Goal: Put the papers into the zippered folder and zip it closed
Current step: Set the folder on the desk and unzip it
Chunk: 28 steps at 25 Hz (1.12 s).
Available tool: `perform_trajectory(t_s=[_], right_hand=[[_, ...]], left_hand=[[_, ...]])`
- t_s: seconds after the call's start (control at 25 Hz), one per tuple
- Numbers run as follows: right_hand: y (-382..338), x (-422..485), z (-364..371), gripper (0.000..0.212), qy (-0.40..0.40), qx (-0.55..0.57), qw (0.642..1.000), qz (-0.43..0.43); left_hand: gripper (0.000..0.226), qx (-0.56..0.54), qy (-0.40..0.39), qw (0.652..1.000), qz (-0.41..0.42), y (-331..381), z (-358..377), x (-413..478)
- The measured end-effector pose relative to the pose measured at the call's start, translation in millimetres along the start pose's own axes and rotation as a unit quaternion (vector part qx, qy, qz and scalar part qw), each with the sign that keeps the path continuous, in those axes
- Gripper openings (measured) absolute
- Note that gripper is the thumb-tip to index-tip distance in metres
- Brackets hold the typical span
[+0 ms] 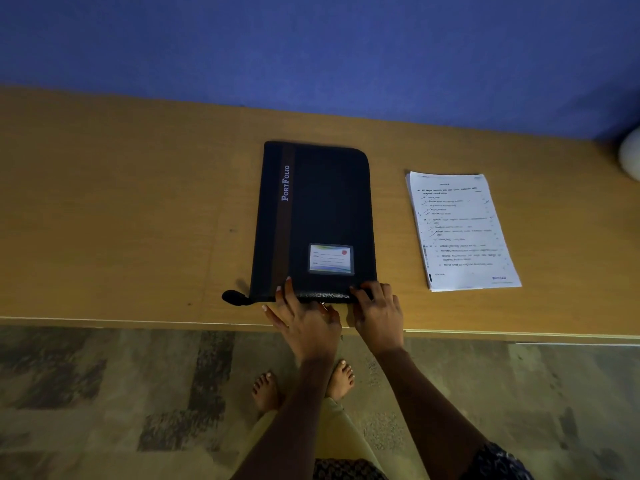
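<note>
A black zippered folder (322,209) marked "PortFolio" lies flat and closed on the wooden table (121,220), with a name card in a window near its front. Its zipper tail (233,296) sticks out at the near left corner. My left hand (304,323) grips the folder's near edge, one finger resting on the cover. My right hand (377,317) holds the same edge at the near right corner. A small metal zipper pull (323,305) shows between the hands, beside my left thumb; I cannot tell whether it is pinched. A stack of printed papers (460,233) lies to the folder's right, apart from it.
A blue wall (311,46) runs behind the table. A white rounded object (631,154) sits at the far right edge. The table's front edge (138,322) is just under my wrists, and my bare feet stand on the patterned floor below.
</note>
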State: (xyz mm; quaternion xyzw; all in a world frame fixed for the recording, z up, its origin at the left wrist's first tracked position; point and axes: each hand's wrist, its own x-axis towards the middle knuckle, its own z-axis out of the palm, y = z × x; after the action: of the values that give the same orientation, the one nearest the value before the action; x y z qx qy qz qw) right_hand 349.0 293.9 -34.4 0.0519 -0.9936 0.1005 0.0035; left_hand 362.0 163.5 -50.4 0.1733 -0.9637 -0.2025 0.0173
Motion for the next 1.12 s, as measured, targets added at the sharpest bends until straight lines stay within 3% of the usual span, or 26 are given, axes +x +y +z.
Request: perform_trajectory(t_s=[0.4,0.76,1.12], right_hand=[[-7,-4,2,0.032,0.0,0.027,0.999,0.034],[-9,-5,1,0.021,0.016,0.017,0.999,0.044],[-10,-6,4,0.026,0.007,0.001,0.999,0.054]], left_hand=[[0.048,-0.022,0.044,0.993,0.103,-42,-12,5],[0.022,-0.02,0.093,0.992,0.082,-104,-31,26],[0.021,0.018,0.089,0.993,0.078,-148,-67,42]])
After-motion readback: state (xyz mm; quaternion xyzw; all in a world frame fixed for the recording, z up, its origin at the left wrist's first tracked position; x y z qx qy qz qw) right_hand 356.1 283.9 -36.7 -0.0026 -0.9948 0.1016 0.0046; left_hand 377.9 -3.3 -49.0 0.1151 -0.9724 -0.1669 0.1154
